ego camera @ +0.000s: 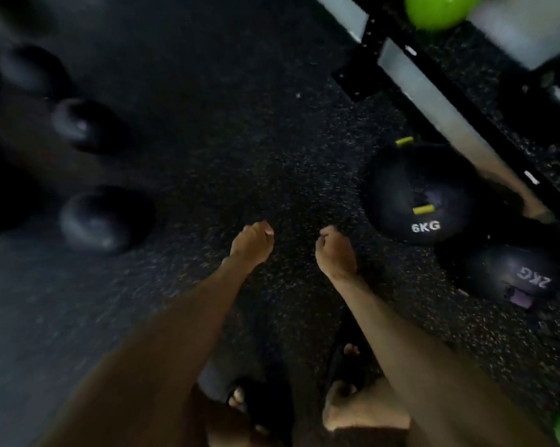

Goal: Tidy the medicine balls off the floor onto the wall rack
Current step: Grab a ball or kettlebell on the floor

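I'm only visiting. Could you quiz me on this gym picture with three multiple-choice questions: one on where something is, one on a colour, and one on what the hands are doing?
1. Where is the 6KG ball?
A) on the floor beside the rack
B) on a bench
C) inside a basket

2. What colour is the topmost ball?
A) red
B) white
C) bright green

3. What are the left hand and right hand doing?
A) gripping one ball together
B) curled, holding nothing
C) pressed flat on the floor

Answers:
1. A: it rests on the speckled floor by the black frame.
2. C: it is vivid green.
3. B: both are fists in the air.
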Tool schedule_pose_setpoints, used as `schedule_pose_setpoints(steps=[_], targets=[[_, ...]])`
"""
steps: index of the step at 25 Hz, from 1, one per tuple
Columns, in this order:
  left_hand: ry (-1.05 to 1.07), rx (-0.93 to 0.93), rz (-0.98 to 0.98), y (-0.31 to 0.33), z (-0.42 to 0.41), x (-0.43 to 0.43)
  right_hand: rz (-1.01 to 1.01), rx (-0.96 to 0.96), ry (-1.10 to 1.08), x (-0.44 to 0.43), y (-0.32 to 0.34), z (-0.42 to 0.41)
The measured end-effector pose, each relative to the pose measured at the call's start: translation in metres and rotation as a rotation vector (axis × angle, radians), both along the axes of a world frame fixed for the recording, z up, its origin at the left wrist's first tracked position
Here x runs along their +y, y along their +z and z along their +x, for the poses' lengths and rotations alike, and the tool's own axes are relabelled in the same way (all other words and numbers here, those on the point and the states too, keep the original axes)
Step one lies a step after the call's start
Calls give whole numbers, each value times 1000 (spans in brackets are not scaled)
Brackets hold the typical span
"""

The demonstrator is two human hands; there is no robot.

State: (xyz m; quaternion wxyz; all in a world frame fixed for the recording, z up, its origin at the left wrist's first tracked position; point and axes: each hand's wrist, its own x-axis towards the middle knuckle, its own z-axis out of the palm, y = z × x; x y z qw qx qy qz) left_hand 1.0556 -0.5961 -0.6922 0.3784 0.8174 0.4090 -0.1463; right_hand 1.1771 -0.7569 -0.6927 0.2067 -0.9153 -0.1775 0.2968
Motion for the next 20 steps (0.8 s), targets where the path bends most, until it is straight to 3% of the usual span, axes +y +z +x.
schedule_pose_setpoints(steps=[4, 10, 15, 20], targets=[[174, 73, 31, 93, -128, 28, -75, 166, 327, 58, 102, -108], [314, 147, -38, 207, -300, 64, -140, 174, 615, 129, 219, -246], [401, 149, -36, 256, -362, 100, -98, 161, 712, 183, 248, -307], [304, 242, -98, 263, -390, 142, -199, 172, 762, 236, 253, -325]])
